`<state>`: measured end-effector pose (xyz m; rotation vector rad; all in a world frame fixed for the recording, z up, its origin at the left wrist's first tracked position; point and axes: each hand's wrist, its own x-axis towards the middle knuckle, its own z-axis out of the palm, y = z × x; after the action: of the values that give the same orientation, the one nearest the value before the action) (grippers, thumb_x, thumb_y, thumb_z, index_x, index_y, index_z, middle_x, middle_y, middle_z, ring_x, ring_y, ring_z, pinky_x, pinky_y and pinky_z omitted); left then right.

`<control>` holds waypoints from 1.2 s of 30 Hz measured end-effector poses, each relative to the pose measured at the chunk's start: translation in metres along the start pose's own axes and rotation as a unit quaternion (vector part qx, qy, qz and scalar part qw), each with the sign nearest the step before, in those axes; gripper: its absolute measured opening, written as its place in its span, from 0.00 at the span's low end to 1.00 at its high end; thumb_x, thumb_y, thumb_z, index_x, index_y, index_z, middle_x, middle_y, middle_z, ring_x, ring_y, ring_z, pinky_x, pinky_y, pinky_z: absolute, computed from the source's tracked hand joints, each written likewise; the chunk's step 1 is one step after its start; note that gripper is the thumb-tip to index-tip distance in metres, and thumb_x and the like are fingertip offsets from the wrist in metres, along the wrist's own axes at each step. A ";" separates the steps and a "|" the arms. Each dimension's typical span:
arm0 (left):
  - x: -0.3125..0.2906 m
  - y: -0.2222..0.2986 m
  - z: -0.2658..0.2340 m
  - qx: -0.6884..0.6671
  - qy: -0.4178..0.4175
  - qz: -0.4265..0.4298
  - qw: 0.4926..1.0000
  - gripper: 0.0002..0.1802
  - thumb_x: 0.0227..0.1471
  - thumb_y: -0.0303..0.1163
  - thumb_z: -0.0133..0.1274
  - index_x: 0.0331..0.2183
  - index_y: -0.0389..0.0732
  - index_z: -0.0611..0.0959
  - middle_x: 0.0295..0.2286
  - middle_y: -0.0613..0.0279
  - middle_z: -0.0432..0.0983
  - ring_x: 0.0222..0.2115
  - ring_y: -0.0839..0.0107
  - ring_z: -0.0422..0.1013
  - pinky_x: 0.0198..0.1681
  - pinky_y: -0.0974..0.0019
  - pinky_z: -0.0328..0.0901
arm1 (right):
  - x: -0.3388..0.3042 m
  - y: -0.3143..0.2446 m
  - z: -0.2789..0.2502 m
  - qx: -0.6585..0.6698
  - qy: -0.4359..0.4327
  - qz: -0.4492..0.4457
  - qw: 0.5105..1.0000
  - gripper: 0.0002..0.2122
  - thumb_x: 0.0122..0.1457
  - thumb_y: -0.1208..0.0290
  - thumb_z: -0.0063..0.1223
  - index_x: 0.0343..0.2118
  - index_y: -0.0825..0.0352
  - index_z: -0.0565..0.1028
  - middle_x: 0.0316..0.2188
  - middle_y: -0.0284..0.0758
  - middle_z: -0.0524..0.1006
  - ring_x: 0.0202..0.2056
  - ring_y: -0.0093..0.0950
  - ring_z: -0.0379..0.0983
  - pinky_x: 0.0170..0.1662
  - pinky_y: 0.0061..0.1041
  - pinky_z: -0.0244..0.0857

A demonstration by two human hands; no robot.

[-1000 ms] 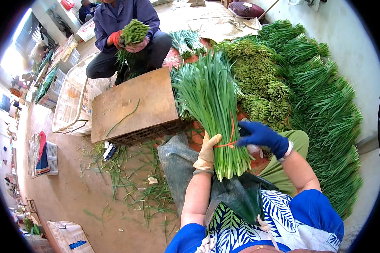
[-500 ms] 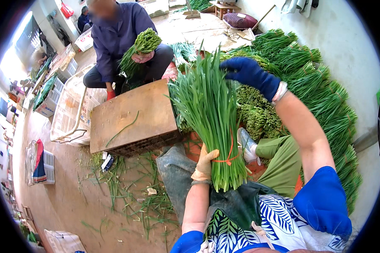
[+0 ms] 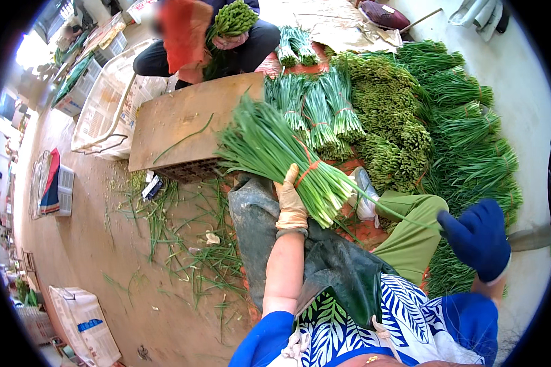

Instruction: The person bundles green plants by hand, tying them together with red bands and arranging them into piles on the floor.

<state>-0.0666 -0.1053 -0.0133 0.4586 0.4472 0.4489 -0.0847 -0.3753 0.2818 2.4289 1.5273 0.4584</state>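
My left hand (image 3: pixel 292 205), in a tan glove, is closed around a thick bundle of garlic chives (image 3: pixel 269 144). An orange-red tie (image 3: pixel 308 170) circles the bundle near its pale cut ends. The bundle tilts, leaves toward the upper left and cut ends toward the lower right, above my dark apron (image 3: pixel 343 257). Out to the right, my right hand (image 3: pixel 479 238), in a dark blue glove, is closed on the end of one long thin chive stalk (image 3: pixel 404 216). That stalk stretches from the bundle's cut ends to the blue fingertips.
Tied chive bundles (image 3: pixel 318 113) and heaped green stems (image 3: pixel 389 110) lie ahead; more bundles (image 3: pixel 471 134) line the right wall. A wooden board (image 3: pixel 187 125) tops a crate at left. Beyond it, a co-worker (image 3: pixel 266 46) holds green stems. Loose leaves (image 3: pixel 211 263) litter the floor.
The bundle has tipped from upright toward the left. My right hand has moved from beside the leaf tops down to the far right, now drawing a stalk. The co-worker's red-covered hand has risen.
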 end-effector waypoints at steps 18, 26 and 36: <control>-0.021 0.006 0.015 0.000 -0.250 -0.045 0.967 0.33 0.44 0.37 0.61 0.51 0.38 0.69 0.43 0.58 0.73 0.43 0.62 0.72 0.47 0.57 0.70 | 0.122 -0.028 0.185 0.593 0.113 0.229 0.763 0.45 0.46 0.53 0.65 0.61 0.70 0.52 0.52 0.48 0.67 0.52 0.37 0.66 0.53 0.32 0.60; -0.022 0.000 0.017 0.062 -0.247 -0.052 0.966 0.26 0.45 0.37 0.60 0.45 0.37 0.73 0.38 0.60 0.75 0.36 0.65 0.74 0.41 0.62 0.71 | 0.162 -0.051 0.196 0.737 0.174 0.257 0.601 0.29 0.50 0.68 0.61 0.54 0.70 0.63 0.44 0.37 0.74 0.44 0.26 0.70 0.48 0.27 0.64; -0.025 -0.006 0.015 0.038 -0.120 -0.031 0.992 0.23 0.49 0.29 0.53 0.49 0.37 0.72 0.43 0.60 0.74 0.41 0.64 0.72 0.47 0.62 0.67 | 0.119 -0.031 0.229 0.807 0.235 0.383 0.383 0.19 0.46 0.76 0.59 0.44 0.68 0.73 0.37 0.33 0.77 0.36 0.26 0.74 0.42 0.26 0.67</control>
<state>-0.0771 -0.1276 0.0029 0.5640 0.2462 0.3116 0.0261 -0.2620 0.0755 4.9058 0.3114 -1.0293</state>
